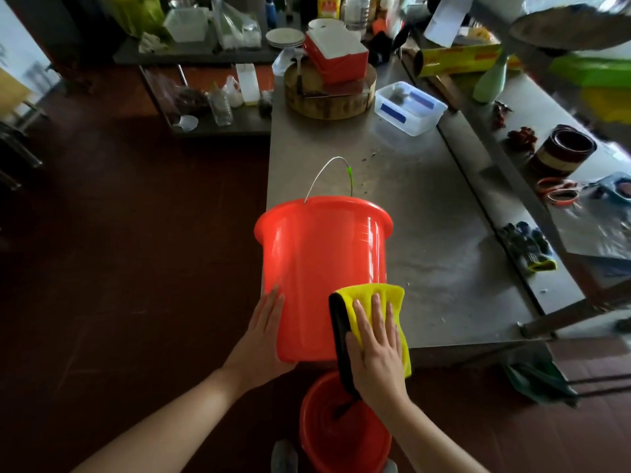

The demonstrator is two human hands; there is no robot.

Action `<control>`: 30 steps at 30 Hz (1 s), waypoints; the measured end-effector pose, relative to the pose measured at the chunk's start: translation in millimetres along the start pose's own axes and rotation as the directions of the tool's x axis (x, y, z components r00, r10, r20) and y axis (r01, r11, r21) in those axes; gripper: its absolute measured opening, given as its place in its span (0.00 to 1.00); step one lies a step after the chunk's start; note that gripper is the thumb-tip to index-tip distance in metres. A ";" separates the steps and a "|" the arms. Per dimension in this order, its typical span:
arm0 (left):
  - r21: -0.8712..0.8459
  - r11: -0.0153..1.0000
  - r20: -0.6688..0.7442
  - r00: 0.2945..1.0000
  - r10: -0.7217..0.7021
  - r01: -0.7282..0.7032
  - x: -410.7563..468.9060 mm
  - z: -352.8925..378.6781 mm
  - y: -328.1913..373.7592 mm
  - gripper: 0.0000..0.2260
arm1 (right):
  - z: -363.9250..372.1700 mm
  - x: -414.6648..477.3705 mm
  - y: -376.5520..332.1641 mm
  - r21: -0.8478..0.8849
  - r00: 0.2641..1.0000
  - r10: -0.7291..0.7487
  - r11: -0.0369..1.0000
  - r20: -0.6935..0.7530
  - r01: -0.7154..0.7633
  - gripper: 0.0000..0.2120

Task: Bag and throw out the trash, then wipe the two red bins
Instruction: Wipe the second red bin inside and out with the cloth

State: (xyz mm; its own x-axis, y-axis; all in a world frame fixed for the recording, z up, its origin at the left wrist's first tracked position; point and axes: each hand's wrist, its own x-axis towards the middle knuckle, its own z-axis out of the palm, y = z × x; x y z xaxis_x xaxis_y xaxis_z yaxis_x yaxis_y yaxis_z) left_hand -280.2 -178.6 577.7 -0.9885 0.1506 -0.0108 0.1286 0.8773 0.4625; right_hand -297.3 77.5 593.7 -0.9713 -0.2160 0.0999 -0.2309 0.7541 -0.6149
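A red bin (pixel 317 268) with a wire handle lies tipped on its side at the near left corner of the steel table (pixel 437 233), its base toward me and its mouth facing away. My left hand (pixel 263 336) rests flat against the bin's left side near the base, fingers straight. My right hand (pixel 375 343) presses a yellow cloth with a black edge (pixel 367 298) flat onto the bin's right side. A second red bin (pixel 341 428) stands upright on the floor below, right under my right wrist.
Farther back on the table are a clear plastic box (pixel 409 107), a round wooden chopping block (pixel 327 97) with a red and white container on it. Gloves (pixel 527 247), scissors and a bowl lie on the right ledge. Dark red floor lies to the left.
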 end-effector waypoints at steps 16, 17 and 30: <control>-0.136 0.975 0.096 0.982 -0.165 0.178 -13.7 -9.8 -18.9 0.59 | -15.2 185.3 -51.8 -0.066 0.984 0.132 0.990 0.119 -0.124 0.27; -0.133 0.976 0.094 0.982 -0.162 0.174 -14.5 -9.4 -18.0 0.59 | -13.7 186.0 -53.4 -0.073 0.985 0.129 0.990 0.115 -0.121 0.27; -0.149 0.983 0.067 0.993 -0.097 0.106 -15.5 -8.8 -14.3 0.54 | 9.4 31.9 -19.6 -0.019 1.000 0.020 1.000 0.007 -0.020 0.26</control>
State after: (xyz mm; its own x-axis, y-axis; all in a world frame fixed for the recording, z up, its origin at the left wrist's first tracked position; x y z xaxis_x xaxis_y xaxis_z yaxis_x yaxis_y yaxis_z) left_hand -267.4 -197.5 579.0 -0.9889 0.0951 -0.1144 0.0102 0.8104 0.5858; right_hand -323.2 50.0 601.7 -0.9753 -0.2049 0.0823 -0.2125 0.7702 -0.6014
